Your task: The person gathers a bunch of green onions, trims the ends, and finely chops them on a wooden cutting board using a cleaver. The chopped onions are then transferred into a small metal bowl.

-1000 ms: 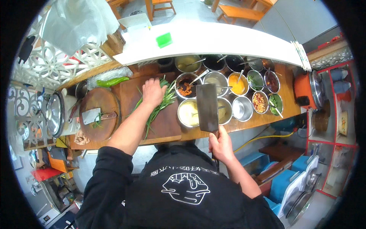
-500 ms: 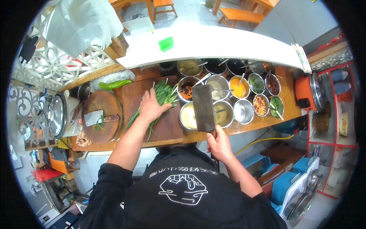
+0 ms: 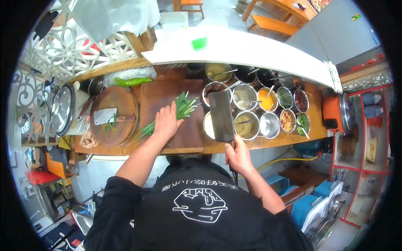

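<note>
A bunch of long green chives (image 3: 186, 105) lies slantwise on the dark brown cutting board (image 3: 186, 136). My left hand (image 3: 167, 122) rests across the middle of the bunch, fingers together on top and thumb along its right side. My right hand (image 3: 238, 155) is closed round the handle of a cleaver (image 3: 222, 117). The broad dark blade is raised to the right of the board, above the near bowls, and partly hides them. The cleaver does not touch the chives.
Left of the board, a round chopping block (image 3: 109, 136) carries a second cleaver (image 3: 104, 116) and green scraps. A long green pepper (image 3: 133, 81) lies behind. Several metal bowls of sauces and toppings stand on the right, including an orange sauce (image 3: 265, 99). An orange pot (image 3: 333, 112) is at the far right.
My left hand's spread fingers have drawn together on the chives, and the loose stalks now form a narrower bunch. The cleaver stays raised in my right hand. The whole view has shifted slightly.
</note>
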`<state>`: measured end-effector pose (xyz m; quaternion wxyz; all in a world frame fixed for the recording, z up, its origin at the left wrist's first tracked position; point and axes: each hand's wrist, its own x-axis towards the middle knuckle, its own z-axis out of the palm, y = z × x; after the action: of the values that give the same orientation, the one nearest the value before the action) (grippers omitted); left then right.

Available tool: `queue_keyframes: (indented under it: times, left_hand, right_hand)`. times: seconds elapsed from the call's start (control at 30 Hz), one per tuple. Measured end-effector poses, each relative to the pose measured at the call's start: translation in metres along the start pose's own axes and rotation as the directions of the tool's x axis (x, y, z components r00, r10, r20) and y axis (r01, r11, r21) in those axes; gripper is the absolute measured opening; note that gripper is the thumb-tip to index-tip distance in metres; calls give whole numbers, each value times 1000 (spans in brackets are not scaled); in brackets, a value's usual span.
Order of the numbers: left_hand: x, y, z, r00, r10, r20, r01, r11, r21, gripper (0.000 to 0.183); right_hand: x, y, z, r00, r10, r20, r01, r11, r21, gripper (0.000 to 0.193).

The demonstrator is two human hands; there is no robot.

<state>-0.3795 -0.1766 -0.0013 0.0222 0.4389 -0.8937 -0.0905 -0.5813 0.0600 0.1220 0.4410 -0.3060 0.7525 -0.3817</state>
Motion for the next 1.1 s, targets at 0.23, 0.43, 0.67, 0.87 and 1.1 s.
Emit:
queue_keyframes:
  times: [0.23,0.43,0.67,0.87,1.1]
  left_hand:
    - [-49,-24,-36,998,-26,57,31,995,-96,93]
    - [-43,-36,-32,978,95,-186,-125,980,-153,47]
    - [-30,-33,-17,955,116,-273,-180,959,-221,16]
    - [-31,-45,-45,992,-75,-106,10,859,-512,13]
    - [-35,-62,-82,947,-293,133,274,518,-811,18]
  right_hand:
    - [7,-11,20,997,-47,68,48,999,-15,14]
    - [8,-16,27,993,-21,119,25,999,-30,20]
    - [7,-8,26,996,-31,87,30,1000,8,19]
    - [10,1,24,997,-30,68,27,999,47,17]
    - [15,-3,25,997,-23,76,20,999,44,16]
